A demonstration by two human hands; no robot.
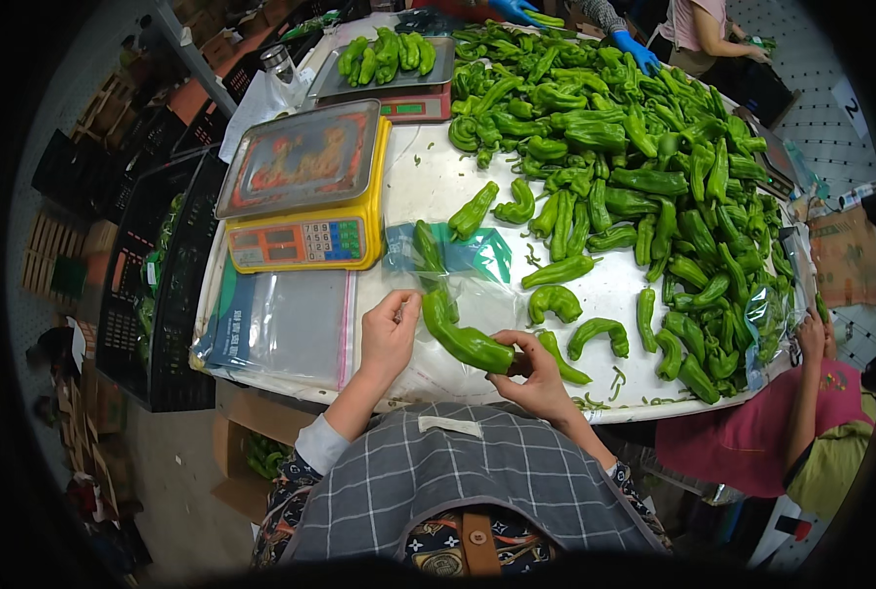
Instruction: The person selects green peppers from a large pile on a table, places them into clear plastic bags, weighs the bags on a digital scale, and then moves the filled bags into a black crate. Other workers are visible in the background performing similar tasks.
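In my right hand (534,372), a long curved green pepper (467,339) is held by its thick end between thumb and fingers. My left hand (391,331) is beside the pepper's narrow end, thumb and index finger pinched together; whether anything small is between them cannot be told. Beneath and beyond both hands lies a clear plastic bag (482,294) with a blue and green print, and another pepper (428,254) lies at it. Several loose peppers, one of them strongly curved (554,303), rest on the white tabletop to the right of the bag.
A large heap of green peppers (600,132) covers the table's far and right parts. At left stand a yellow scale (298,235), a stack of flat bags (283,324) and a black crate (165,294). Peppers lie on a second scale (438,99). Co-workers' gloved hands (633,51) and a person (762,434) are nearby.
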